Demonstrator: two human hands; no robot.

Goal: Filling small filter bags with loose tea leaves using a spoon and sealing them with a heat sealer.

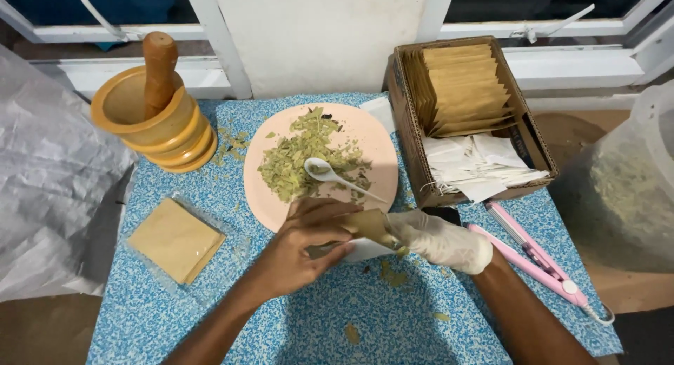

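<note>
Now both hands, bare left hand [298,249] and gloved right hand [442,242], are gripping a brown sachet [370,226] just below the leaf-heaped plate [375,144], many sachets unfilled.

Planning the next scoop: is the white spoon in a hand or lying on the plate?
On the plate: the white spoon rests on crushed leaves, clear of both hands.

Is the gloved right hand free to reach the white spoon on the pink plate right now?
Probably not yet. The right hand is pinching a small brown sachet together with the left hand. The white spoon lies uncovered on the pink plate just beyond them, with nothing between.
</note>
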